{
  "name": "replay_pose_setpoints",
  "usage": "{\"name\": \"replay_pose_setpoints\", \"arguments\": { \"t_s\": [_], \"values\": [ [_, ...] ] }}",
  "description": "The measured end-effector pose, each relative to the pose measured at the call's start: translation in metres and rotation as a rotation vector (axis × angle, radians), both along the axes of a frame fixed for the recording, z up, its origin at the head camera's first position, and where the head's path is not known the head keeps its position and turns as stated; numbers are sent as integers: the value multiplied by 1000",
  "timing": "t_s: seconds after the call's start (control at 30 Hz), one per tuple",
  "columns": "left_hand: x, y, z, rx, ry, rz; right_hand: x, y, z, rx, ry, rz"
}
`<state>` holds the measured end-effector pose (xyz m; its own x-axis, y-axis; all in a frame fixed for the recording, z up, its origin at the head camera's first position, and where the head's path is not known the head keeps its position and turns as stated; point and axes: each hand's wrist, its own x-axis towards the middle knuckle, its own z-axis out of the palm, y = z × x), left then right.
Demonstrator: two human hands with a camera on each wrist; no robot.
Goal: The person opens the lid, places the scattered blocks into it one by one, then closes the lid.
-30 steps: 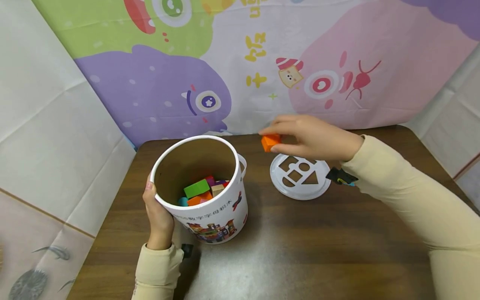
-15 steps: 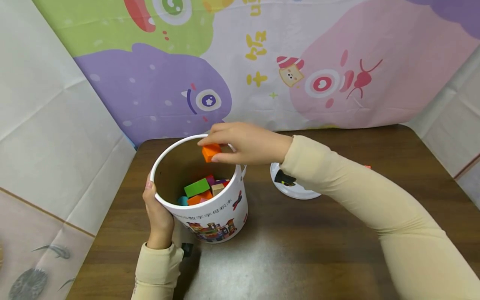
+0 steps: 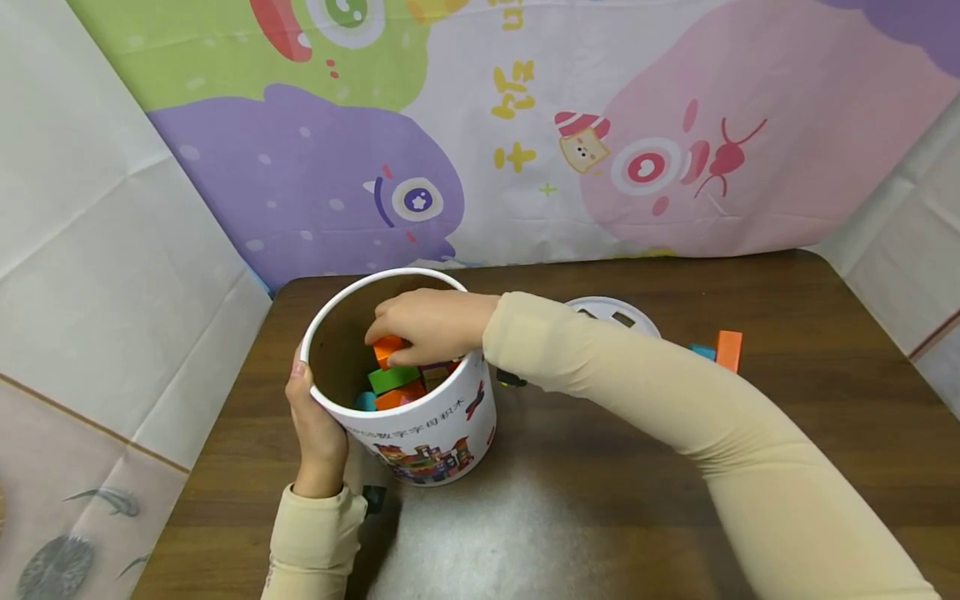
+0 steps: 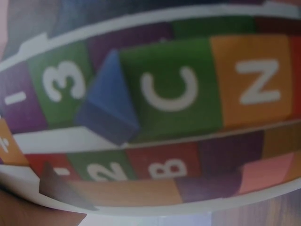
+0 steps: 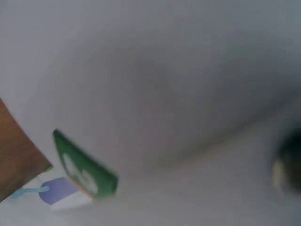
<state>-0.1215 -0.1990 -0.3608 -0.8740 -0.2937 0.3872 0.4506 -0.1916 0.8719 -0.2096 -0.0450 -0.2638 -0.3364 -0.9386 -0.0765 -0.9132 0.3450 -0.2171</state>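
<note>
A white bucket [image 3: 420, 442] with printed blocks on its side stands on the table, its mouth tilted toward the head camera. My left hand [image 3: 321, 437] holds its left side, thumb at the rim. Inside lie several toy blocks, among them a green block [image 3: 393, 380], an orange block [image 3: 401, 395] and a round blue one [image 3: 365, 402]. Reaching in over the right rim, my right hand [image 3: 431, 323] pinches another orange block [image 3: 387, 350] just above the green one. The left wrist view is filled by the bucket's printed wall [image 4: 174, 89]; the right wrist view is mostly blurred white.
A white lid [image 3: 618, 310] with cut-out shapes lies to the right of the bucket, mostly hidden under the right sleeve. Beyond the forearm, an orange block [image 3: 729, 350] and a blue block [image 3: 702, 351] sit on the brown table [image 3: 600, 500]. A cartoon-printed cloth [image 3: 510, 208] hangs behind.
My right hand has carried the orange block leftward from above the lid, across the rim and down into the bucket. The left hand and bucket stay put. Blocks on the right have come into view.
</note>
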Motion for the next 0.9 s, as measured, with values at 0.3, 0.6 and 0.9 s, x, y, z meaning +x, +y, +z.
{"name": "replay_pose_setpoints", "arguments": {
  "t_s": [0.3, 0.6, 0.9],
  "values": [
    [-1, 1, 0, -2, 11, 11, 2, -10, -11, 198, -54, -31],
    [0, 1, 0, -7, 3, 13, 5, -7, -9, 322, -98, -98],
    [1, 1, 1, -30, -17, 22, 3, -6, -7, 200, -99, -75]
  ]
}}
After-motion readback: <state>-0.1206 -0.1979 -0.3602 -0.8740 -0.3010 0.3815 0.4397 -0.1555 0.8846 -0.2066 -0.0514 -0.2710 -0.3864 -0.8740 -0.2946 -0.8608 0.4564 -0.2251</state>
